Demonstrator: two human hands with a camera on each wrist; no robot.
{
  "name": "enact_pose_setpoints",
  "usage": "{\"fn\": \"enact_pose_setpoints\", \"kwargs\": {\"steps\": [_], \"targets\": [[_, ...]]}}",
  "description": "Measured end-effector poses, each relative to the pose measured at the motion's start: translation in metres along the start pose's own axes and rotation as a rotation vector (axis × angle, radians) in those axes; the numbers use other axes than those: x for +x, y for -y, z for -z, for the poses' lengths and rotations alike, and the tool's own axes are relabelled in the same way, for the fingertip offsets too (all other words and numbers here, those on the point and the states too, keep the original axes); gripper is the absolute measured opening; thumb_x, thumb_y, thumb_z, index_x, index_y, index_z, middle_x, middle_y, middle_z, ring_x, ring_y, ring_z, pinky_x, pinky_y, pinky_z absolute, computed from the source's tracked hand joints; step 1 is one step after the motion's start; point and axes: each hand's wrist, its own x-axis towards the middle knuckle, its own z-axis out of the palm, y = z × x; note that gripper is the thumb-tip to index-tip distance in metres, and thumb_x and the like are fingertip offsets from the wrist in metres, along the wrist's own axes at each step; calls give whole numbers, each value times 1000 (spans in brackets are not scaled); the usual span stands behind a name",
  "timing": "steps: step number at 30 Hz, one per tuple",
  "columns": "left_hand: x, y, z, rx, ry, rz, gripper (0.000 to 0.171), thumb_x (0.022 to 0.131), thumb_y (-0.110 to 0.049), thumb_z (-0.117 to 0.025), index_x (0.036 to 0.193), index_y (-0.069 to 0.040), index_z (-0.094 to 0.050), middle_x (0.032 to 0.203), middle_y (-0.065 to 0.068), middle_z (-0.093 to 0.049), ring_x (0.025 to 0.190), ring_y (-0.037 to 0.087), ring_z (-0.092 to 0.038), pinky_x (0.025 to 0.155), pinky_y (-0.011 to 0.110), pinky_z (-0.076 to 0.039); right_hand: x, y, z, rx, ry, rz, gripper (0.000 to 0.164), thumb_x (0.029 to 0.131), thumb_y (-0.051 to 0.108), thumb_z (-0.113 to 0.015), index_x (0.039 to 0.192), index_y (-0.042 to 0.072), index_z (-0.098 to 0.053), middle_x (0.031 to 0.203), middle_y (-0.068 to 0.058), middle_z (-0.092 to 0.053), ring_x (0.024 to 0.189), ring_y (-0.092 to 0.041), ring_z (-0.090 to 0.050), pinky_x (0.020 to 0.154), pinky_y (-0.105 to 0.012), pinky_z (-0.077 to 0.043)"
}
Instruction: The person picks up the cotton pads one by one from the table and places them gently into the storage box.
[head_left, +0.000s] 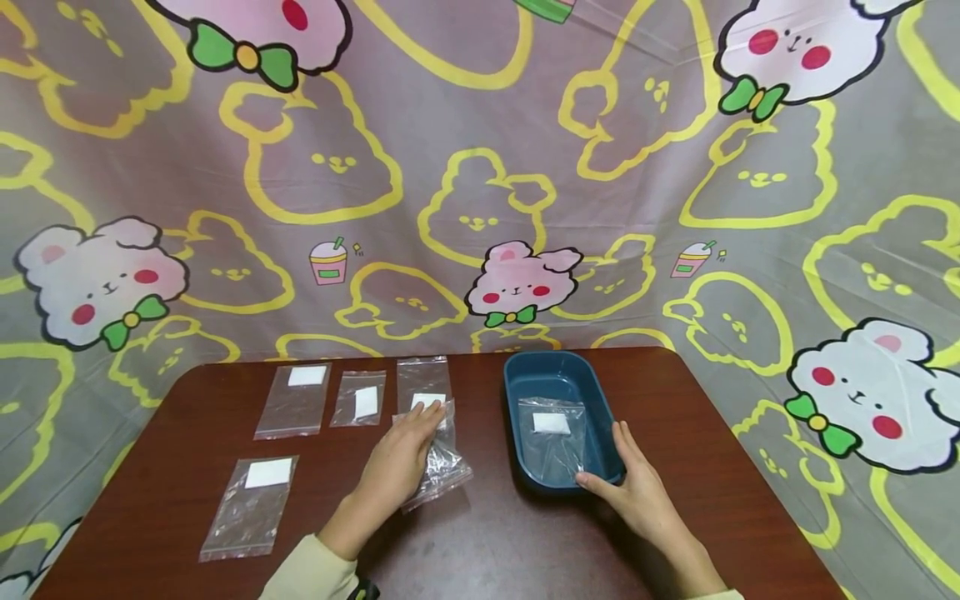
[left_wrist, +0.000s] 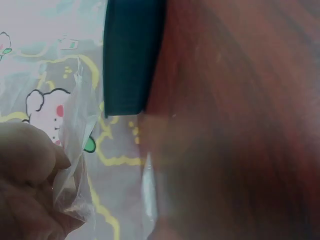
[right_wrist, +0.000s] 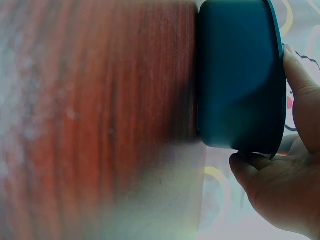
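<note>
My left hand (head_left: 396, 460) pinches a clear zip bag (head_left: 444, 468) over the table's middle, and the left wrist view shows the crumpled plastic (left_wrist: 77, 145) at the fingers. Just behind it lies another clear zip bag with a white label (head_left: 423, 372), partly covered by the hand and the held bag. My right hand (head_left: 647, 498) grips the near right corner of a dark blue plastic bin (head_left: 551, 364), thumb and fingers at its rim in the right wrist view. Inside the bin is a clear zip bag with a white label (head_left: 551, 450).
Two labelled clear zip bags lie at the back left, a larger one (head_left: 288, 408) and a smaller one (head_left: 347, 408). A further labelled bag (head_left: 246, 517) is at the front left. The brown table (head_left: 517, 550) meets a patterned cloth (head_left: 420, 192) behind and at both sides.
</note>
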Motion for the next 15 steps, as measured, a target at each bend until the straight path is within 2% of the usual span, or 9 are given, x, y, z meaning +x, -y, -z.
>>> {"fn": "enact_pose_setpoints", "kwargs": {"steps": [10,15], "targets": [[9,-5,18,8,-24,-6,43,95,1,-64,137,-3,-61,143,13,-55,132,39,-51,109,58,-37,0,2,1,-2,0,1,109,83,47,-81,155,-9,-21,162,-30,-16,144,-51,-24,112,-64,-28],[13,-7,22,-6,-17,8,42,97,0,-62,139,-3,-60,144,12,-54,135,37,-49,110,57,-36,1,2,2,-3,-6,9,109,83,48,-81,155,-9,-22,161,-31,-17,144,-51,-25,112,-64,-28]]}}
